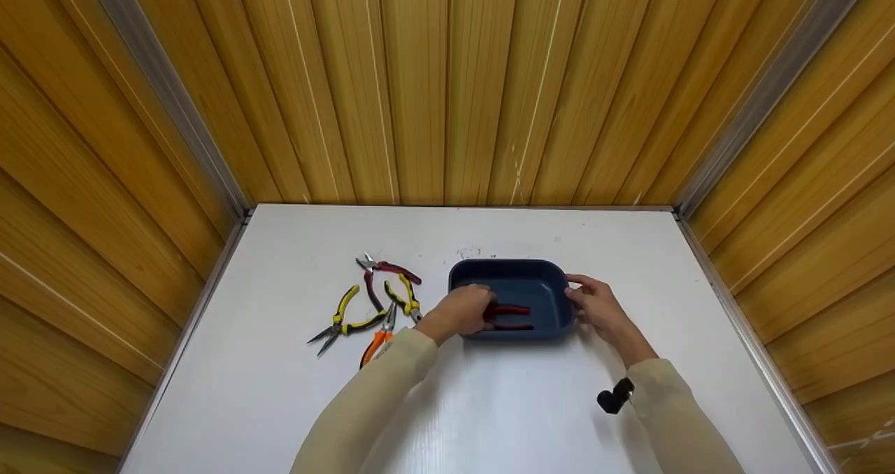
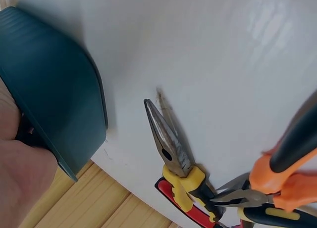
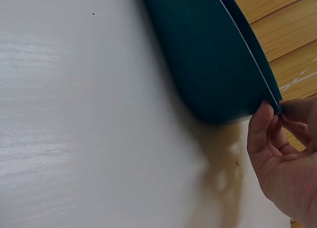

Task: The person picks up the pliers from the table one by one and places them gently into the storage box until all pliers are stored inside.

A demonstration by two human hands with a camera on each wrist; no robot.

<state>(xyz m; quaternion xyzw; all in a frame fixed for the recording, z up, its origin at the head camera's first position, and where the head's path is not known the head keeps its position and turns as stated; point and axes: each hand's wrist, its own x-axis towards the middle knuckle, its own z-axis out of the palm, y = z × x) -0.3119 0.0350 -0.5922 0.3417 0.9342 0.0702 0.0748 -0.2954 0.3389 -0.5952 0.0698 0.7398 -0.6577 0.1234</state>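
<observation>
A dark blue rectangular bin (image 1: pixel 519 268) stands on the white table. My left hand (image 1: pixel 461 312) reaches over its left side and grips red-handled pliers (image 1: pixel 509 310) inside, their two handles pointing right and their head hidden by the hand. In the left wrist view, the left hand (image 2: pixel 22 181) shows only partly, bent over the bin's rim (image 2: pixel 54 154). With thumb and fingers, my right hand (image 1: pixel 603 313) pinches the bin's right rim; the right wrist view shows that hand (image 3: pixel 282 154) at the bin's corner (image 3: pixel 223 79).
Left of the bin lie several pliers: red-handled ones (image 1: pixel 398 272), small yellow-and-black ones (image 1: pixel 405 299), yellow-and-black long-nose pliers (image 1: pixel 340 324) and orange-handled pliers (image 1: pixel 381 338), the last partly behind the left sleeve (image 1: pixel 381 390). Wood-patterned walls (image 1: pixel 447 89) enclose the table (image 1: pixel 245 390).
</observation>
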